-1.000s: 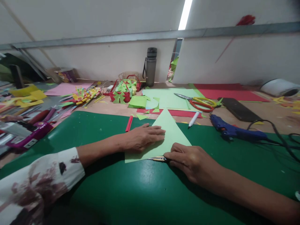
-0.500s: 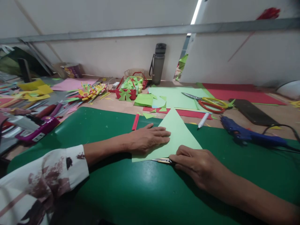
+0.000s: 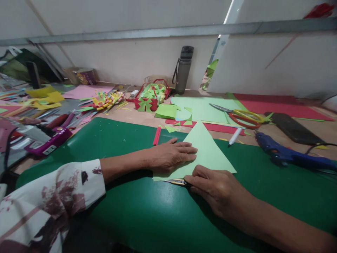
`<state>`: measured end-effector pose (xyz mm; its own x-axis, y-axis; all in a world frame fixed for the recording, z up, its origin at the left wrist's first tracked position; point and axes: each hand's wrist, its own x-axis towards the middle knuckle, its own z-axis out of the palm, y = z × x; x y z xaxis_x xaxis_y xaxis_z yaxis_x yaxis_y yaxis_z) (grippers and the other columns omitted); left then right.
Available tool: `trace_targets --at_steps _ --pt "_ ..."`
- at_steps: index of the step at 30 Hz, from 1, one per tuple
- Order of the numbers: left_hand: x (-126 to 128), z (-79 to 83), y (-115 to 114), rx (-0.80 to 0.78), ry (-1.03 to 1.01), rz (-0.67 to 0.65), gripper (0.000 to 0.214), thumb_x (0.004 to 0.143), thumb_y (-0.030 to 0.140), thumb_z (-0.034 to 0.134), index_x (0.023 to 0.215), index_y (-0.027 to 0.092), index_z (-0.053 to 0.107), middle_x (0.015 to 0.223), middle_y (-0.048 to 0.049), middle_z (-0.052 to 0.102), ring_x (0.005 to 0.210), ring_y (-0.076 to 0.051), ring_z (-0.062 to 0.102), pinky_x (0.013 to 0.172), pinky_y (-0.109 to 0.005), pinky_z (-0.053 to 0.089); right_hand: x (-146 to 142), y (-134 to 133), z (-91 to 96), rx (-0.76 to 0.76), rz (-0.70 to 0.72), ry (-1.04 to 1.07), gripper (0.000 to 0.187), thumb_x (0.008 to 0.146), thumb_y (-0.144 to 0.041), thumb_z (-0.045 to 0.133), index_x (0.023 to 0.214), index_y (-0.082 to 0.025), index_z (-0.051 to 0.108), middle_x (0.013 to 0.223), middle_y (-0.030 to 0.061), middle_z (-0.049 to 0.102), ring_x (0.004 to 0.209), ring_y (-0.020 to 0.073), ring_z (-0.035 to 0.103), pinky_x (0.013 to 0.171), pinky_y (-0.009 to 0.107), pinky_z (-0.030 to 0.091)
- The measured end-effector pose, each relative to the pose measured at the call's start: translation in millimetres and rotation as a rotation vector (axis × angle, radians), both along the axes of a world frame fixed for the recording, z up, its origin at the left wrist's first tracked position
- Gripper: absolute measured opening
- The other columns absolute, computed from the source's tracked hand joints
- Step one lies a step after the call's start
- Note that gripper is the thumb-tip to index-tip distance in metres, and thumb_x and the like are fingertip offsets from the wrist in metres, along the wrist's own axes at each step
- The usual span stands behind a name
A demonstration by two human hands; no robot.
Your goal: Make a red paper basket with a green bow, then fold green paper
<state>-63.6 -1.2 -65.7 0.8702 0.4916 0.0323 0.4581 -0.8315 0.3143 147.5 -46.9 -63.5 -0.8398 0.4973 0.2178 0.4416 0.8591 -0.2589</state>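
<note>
A light green paper triangle [image 3: 209,151] lies on the green cutting mat [image 3: 126,214], its point facing away from me. Flat across its left part rests my left hand [image 3: 172,154], fingers stretched out and pressing the sheet. My right hand [image 3: 210,186] is closed around the dark handle of a slim utility knife [image 3: 177,181]. The knife's blade points left and lies along the paper's near edge, close to the lower left corner. Most of the handle is hidden in my fingers.
Beyond the mat are scissors [image 3: 242,117], a white marker [image 3: 235,137], a phone [image 3: 293,128], red paper [image 3: 281,105] and small baskets [image 3: 146,104] of green bows. A blue glue gun [image 3: 292,153] lies right, a purple one [image 3: 48,142] left. A bottle [image 3: 183,70] stands at the wall.
My right hand has slid the knife left along the paper's near edge. My left hand stays flat on the sheet. The whole view has shifted slightly.
</note>
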Motion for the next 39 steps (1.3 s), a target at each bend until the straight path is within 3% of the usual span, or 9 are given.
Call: trace_targets --at_steps 9,16,19,22,24,26,29,34,39 --pt "-0.4 -0.5 -0.2 0.017 -0.004 0.009 0.041 0.093 0.02 0.036 0.133 0.021 0.041 0.149 -0.0094 0.032 0.139 -0.025 0.021 0.108 -0.053 0.016 -15.6 -3.0 -1.7 0.032 -0.001 -0.003 0.02 0.089 -0.013 0.045 0.089 -0.018 0.064 0.071 0.0013 0.055 0.055 0.0129 0.041 0.049 0.028 0.021" --pt "-0.2 -0.2 1.1 -0.048 -0.064 -0.002 0.044 0.089 0.012 0.04 0.132 0.018 0.042 0.147 -0.0116 0.035 0.138 -0.028 0.024 0.106 -0.062 0.016 -24.5 -13.1 -0.2 0.021 0.05 -0.007 0.019 0.091 -0.015 0.043 0.082 -0.019 0.059 0.071 -0.0002 0.053 0.056 0.0121 0.038 0.049 0.028 0.02" --pt "-1.6 -3.6 2.5 -0.088 -0.235 0.059 0.04 0.09 0.012 0.039 0.128 0.019 0.048 0.139 -0.0109 0.047 0.132 -0.024 0.037 0.107 -0.051 0.025 -16.5 -18.0 3.3 -0.019 0.073 -0.008 0.017 0.091 -0.015 0.043 0.084 -0.018 0.059 0.074 0.0004 0.054 0.057 0.0116 0.04 0.05 0.026 0.025" --pt "-1.7 -1.3 2.0 -0.073 -0.399 0.271 0.033 0.089 0.016 0.041 0.119 0.015 0.054 0.125 -0.0127 0.058 0.116 -0.022 0.053 0.096 -0.037 0.042 3.0 -20.5 9.3 -0.02 0.056 0.046 0.02 0.091 -0.013 0.041 0.087 -0.017 0.06 0.073 0.0013 0.055 0.057 0.0113 0.044 0.051 0.024 0.031" --pt "1.0 5.0 -0.7 -0.038 -0.385 0.405 0.027 0.089 0.021 0.044 0.111 0.015 0.057 0.113 -0.0128 0.063 0.105 -0.023 0.057 0.089 -0.038 0.045 21.2 -17.9 13.8 0.008 0.015 0.128 0.02 0.092 -0.013 0.04 0.095 -0.017 0.06 0.074 0.0021 0.056 0.06 0.0117 0.048 0.054 0.023 0.036" --pt "6.6 13.3 -4.9 -0.033 -0.246 0.539 0.026 0.083 0.03 0.056 0.105 0.016 0.057 0.106 -0.0112 0.064 0.098 -0.025 0.058 0.083 -0.038 0.046 42.6 -9.2 17.9 0.054 -0.036 0.224 0.022 0.091 -0.011 0.042 0.106 -0.017 0.058 0.079 0.0032 0.058 0.064 0.0121 0.053 0.057 0.022 0.04" --pt "19.0 24.7 -11.0 -0.03 -0.005 0.646 0.048 0.068 0.043 0.072 0.104 0.017 0.057 0.106 -0.0116 0.061 0.097 -0.029 0.055 0.078 -0.039 0.047 77.0 14.2 21.7 0.197 -0.231 0.291 0.027 0.091 -0.011 0.042 0.114 -0.017 0.055 0.089 0.0066 0.061 0.074 0.014 0.06 0.064 0.023 0.046" --pt "34.9 35.3 -17.0 -0.069 0.142 0.705 0.045 0.066 0.041 0.075 0.098 0.016 0.058 0.099 -0.0095 0.062 0.089 -0.027 0.057 0.071 -0.034 0.044 125.5 47.4 11.3 0.354 -0.594 0.095 0.026 0.091 -0.021 0.04 0.109 -0.015 0.057 0.09 0.0104 0.065 0.079 0.0224 0.065 0.064 0.03 0.051" --pt "37.8 33.1 -20.7 -0.122 0.094 0.739 0.027 0.07 0.034 0.07 0.088 0.019 0.058 0.08 -0.0019 0.062 0.071 -0.021 0.055 0.056 -0.026 0.033 143.2 48.1 -5.5 0.509 -0.758 -0.138 0.029 0.089 -0.019 0.041 0.113 -0.013 0.056 0.094 0.0111 0.068 0.068 0.0235 0.067 0.05 0.031 0.049"
